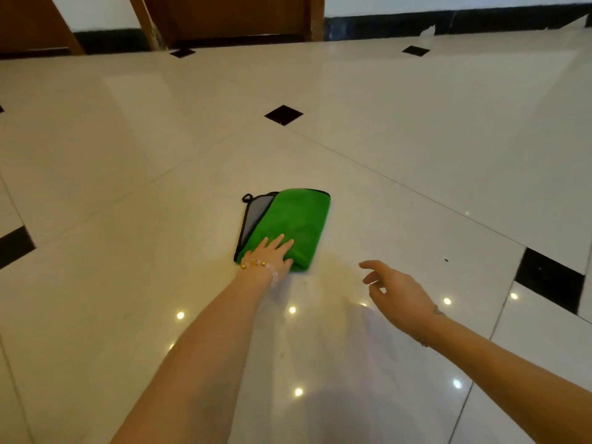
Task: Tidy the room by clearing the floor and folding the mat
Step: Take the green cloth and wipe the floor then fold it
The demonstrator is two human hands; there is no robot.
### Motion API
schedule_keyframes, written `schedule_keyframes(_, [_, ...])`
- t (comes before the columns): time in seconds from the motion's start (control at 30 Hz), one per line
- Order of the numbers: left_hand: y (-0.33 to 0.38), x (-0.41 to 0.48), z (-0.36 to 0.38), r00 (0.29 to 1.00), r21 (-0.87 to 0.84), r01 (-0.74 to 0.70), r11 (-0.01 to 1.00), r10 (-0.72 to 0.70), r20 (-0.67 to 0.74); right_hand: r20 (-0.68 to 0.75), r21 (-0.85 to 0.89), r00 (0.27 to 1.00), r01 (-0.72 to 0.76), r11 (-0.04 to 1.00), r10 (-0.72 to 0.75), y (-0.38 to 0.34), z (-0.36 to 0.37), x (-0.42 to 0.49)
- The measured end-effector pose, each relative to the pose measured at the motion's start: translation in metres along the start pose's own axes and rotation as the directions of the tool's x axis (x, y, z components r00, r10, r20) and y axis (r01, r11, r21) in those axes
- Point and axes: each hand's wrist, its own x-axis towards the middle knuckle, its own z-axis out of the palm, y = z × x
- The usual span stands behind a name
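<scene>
A small green mat (293, 219) with black trim and a grey underside lies folded on the glossy floor in the middle of the view. A black loop sticks out at its far left corner. My left hand (272, 256) lies flat on the mat's near edge, fingers straight and spread, a beaded bracelet on the wrist. My right hand (394, 291) hovers above the floor to the right of the mat, fingers loosely curled and holding nothing.
The floor (128, 251) is cream tile with small black diamond insets (283, 114). A wooden door and frame (230, 17) stand at the back, beside a white wall with a black skirting (448, 24). A tiny dark speck (446, 260) lies on the floor at right.
</scene>
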Motion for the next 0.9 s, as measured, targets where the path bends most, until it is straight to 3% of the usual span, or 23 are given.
schedule_keyframes(0.17, [-0.088, 0.008, -0.007, 0.934, -0.138, 0.348, 0.927, -0.356, -0.031, -0.018, -0.006, 1.000, -0.001, 1.000, 0.001, -0.018, -0.016, 0.035])
schedule_keyframes(0.23, [-0.095, 0.003, -0.009, 0.918, -0.191, 0.382, 0.904, -0.396, -0.035, -0.016, -0.007, 1.000, 0.004, 1.000, -0.004, -0.026, -0.013, 0.047])
schedule_keyframes(0.33, [-0.079, -0.005, -0.007, 0.940, -0.163, 0.304, 0.939, -0.323, -0.106, 0.008, -0.006, 1.000, 0.008, 1.000, -0.008, -0.035, -0.004, 0.062])
schedule_keyframes(0.43, [-0.052, -0.011, 0.008, 0.975, -0.049, 0.112, 0.992, -0.119, -0.189, 0.057, -0.005, 0.998, 0.001, 1.000, 0.000, -0.046, 0.009, 0.072])
schedule_keyframes(0.5, [-0.040, -0.008, 0.012, 0.978, 0.016, -0.032, 0.999, 0.035, -0.206, 0.072, 0.051, 0.997, -0.014, 0.999, 0.010, -0.052, 0.017, 0.078])
schedule_keyframes(0.57, [-0.041, 0.001, 0.006, 0.979, 0.010, -0.098, 0.995, 0.098, -0.177, 0.073, 0.159, 0.996, -0.053, 0.986, 0.042, -0.056, 0.021, 0.085])
schedule_keyframes(0.7, [-0.056, 0.023, -0.014, 0.994, -0.086, -0.012, 0.996, 0.002, -0.111, 0.127, 0.390, 0.983, -0.171, 0.905, 0.131, -0.061, 0.019, 0.093])
schedule_keyframes(0.8, [-0.055, 0.036, -0.027, 0.993, -0.161, 0.092, 0.983, -0.102, -0.060, 0.146, 0.454, 0.977, -0.206, 0.867, 0.155, -0.062, 0.009, 0.095])
schedule_keyframes(0.9, [-0.045, 0.043, -0.033, 0.993, -0.153, 0.106, 0.983, -0.112, -0.030, 0.146, 0.499, 0.973, -0.228, 0.836, 0.178, -0.062, -0.005, 0.095])
